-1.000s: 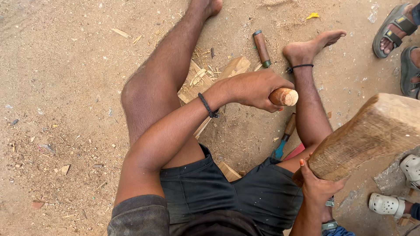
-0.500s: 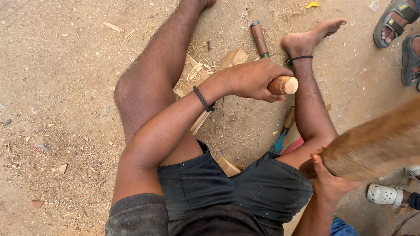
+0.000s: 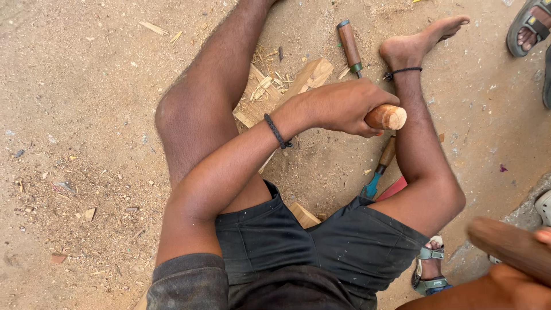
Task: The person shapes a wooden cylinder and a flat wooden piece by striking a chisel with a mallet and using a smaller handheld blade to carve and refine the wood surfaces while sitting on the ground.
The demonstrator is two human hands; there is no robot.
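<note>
I saw a wooden-handled chisel (image 3: 350, 46) lying on the sandy ground (image 3: 86, 86) near the bare foot (image 3: 422, 37). A flat wood offcut (image 3: 304, 77) with wood chips (image 3: 264, 86) sat between the legs. A blue-ferruled tool (image 3: 379, 172) lay by the right thigh, beside a red strip (image 3: 393, 188). Another person's sandalled foot (image 3: 528, 26) was top right; a sandal (image 3: 430, 272) lay under the knee.

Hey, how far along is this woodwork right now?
Done: chips lie around the plank. In hand: the left hand grips a wooden handle; the right hand holds a blurred block. Left: the arm hides most of the plank, so I cannot tell.
</note>
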